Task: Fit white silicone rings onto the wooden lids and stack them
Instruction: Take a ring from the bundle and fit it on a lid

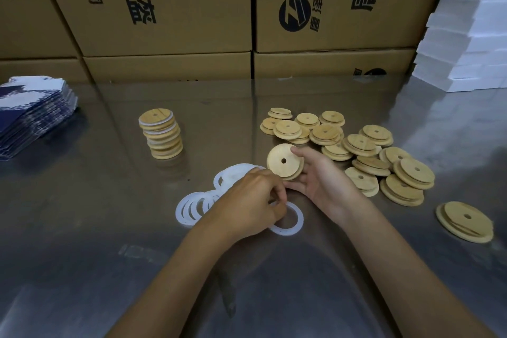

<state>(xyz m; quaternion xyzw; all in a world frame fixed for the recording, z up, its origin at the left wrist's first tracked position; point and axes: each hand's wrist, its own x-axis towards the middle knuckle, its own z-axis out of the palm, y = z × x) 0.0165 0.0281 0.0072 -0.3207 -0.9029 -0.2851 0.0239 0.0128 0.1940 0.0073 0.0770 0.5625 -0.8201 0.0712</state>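
- While the right hand (318, 175) grips a wooden lid (284, 160) mid-tabletop, the left hand (249, 203) pinches a white ring (288, 221) beside it.
- Finished stack (162, 133) stands toward the far-left edge.

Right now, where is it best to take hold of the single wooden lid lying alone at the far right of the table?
Probably by the rim of the lone wooden lid, pinched across opposite edges from above. It lies flat with its narrower step upward and nothing touching it, so its whole edge is free.

Left grip (248, 204) pinching (curled), right grip (319, 173) clasping
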